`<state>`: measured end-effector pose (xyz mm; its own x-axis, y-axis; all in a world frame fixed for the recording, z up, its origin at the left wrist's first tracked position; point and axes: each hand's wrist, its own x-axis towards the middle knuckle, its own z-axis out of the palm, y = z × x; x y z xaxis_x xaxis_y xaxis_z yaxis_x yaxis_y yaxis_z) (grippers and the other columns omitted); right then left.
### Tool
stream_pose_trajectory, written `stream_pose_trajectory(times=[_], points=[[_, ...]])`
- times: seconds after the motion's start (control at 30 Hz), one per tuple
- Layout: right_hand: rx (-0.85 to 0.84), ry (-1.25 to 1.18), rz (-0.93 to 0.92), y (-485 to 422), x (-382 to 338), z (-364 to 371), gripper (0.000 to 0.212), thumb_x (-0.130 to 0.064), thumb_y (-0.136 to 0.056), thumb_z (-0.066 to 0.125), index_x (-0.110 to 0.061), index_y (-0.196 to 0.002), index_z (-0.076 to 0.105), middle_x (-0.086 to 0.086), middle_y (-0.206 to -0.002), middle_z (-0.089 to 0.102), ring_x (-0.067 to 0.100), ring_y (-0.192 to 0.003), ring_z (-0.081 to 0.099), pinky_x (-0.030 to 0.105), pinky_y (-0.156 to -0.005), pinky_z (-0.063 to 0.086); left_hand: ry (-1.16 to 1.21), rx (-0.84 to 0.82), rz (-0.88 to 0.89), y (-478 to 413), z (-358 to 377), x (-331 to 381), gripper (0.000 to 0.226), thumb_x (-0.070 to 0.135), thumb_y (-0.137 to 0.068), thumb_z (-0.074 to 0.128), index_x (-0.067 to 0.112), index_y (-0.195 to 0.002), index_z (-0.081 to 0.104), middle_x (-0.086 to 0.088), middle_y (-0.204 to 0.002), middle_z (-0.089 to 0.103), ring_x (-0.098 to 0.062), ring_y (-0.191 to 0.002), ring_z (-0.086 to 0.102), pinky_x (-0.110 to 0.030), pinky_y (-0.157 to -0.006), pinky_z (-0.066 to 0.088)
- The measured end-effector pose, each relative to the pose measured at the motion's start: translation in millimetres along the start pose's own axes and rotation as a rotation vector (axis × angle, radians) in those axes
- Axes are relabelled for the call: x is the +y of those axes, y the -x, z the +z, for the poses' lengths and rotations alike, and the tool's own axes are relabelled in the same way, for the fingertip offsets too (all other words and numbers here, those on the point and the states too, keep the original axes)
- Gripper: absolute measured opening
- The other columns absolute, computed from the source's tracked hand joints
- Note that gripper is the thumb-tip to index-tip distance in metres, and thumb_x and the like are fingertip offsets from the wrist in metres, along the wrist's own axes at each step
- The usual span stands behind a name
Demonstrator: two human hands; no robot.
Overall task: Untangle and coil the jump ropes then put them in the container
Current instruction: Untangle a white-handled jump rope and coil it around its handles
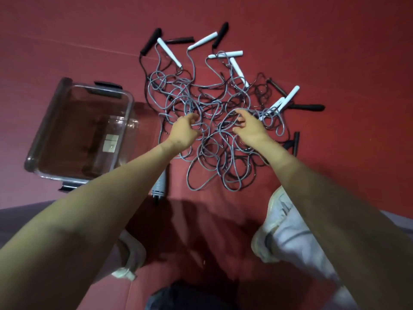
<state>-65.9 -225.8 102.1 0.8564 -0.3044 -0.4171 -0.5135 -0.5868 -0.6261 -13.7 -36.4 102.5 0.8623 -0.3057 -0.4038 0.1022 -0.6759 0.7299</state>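
- Our left hand [186,130] and right hand [248,126] are both down in the middle of the jump ropes [214,104]. If we tug a loop from here, we judge the crossings would cinch tighter rather than free a rope.
- Grey and black cords interweave under our fingers (we cannot trace any one cord to its handles), so we may well lift two ropes at once and drag the whole heap.
- Both arms reach forward and down, the hands near each other but apart. The left hand's fingers and thumb curl round grey loops. The right hand's thumb and bent fingers hook another grey loop.
- The tangle lies on the red floor [335,52] ahead of our feet. White handles [237,68] fan along its far side and black handles [309,107] sit at the edges.
- A ribbed grey handle [159,186] lies just beside our left forearm, where a shifting foot could catch it.
- The container [48,117] stands open left of the heap, with no rope in it yet.
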Motion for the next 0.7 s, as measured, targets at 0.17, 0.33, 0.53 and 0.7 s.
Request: stream_pose_trajectory(times=[0.17, 0.33, 0.53, 0.7], points=[[-0.039, 0.192, -0.031, -17, 13, 3, 0.053, -0.012, -0.091, 0.06, -0.019, -0.141, 0.045, 0.013, -0.139, 0.046, 0.03, -0.118, 0.052, 0.03, -0.096, 0.039, -0.072, -0.031, -0.017, -24, 13, 3, 0.043, 0.011, -0.087, 0.066, 0.006, -0.13, 0.056, -0.013, -0.125, 0.06, -0.027, -0.113, 0.057, -0.024, -0.091, 0.038], [-0.222, 0.31, -0.09, -12, 33, 43, 0.045, -0.003, -0.086, 0.059, -0.013, -0.129, 0.058, 0.018, -0.126, 0.053, 0.032, -0.117, 0.051, 0.028, -0.097, 0.036, -0.118, -0.187, -0.106, -17, 43, -29, 0.026, 0.003, -0.082, 0.066, 0.002, -0.108, 0.068, -0.017, -0.105, 0.07, -0.03, -0.1, 0.065, -0.028, -0.081, 0.046], [-0.383, 0.324, -0.09, 3, 60, 73, 0.049, -0.001, -0.089, 0.056, -0.017, -0.134, 0.054, 0.015, -0.13, 0.052, 0.029, -0.118, 0.052, 0.029, -0.1, 0.037, -0.061, -0.243, -0.128, 11, 79, -64, 0.034, -0.004, -0.082, 0.063, 0.002, -0.116, 0.065, -0.01, -0.103, 0.07, -0.022, -0.098, 0.065, -0.013, -0.075, 0.038], [-0.013, -0.068, -0.145, -19, 43, 66, 0.055, 0.004, -0.086, 0.054, -0.015, -0.137, 0.051, 0.014, -0.133, 0.048, 0.023, -0.112, 0.051, 0.033, -0.106, 0.038, -0.014, 0.111, 0.023, -10, 70, -48, 0.037, -0.007, -0.085, 0.053, -0.001, -0.121, 0.059, -0.02, -0.121, 0.056, -0.032, -0.112, 0.056, -0.027, -0.097, 0.04]])
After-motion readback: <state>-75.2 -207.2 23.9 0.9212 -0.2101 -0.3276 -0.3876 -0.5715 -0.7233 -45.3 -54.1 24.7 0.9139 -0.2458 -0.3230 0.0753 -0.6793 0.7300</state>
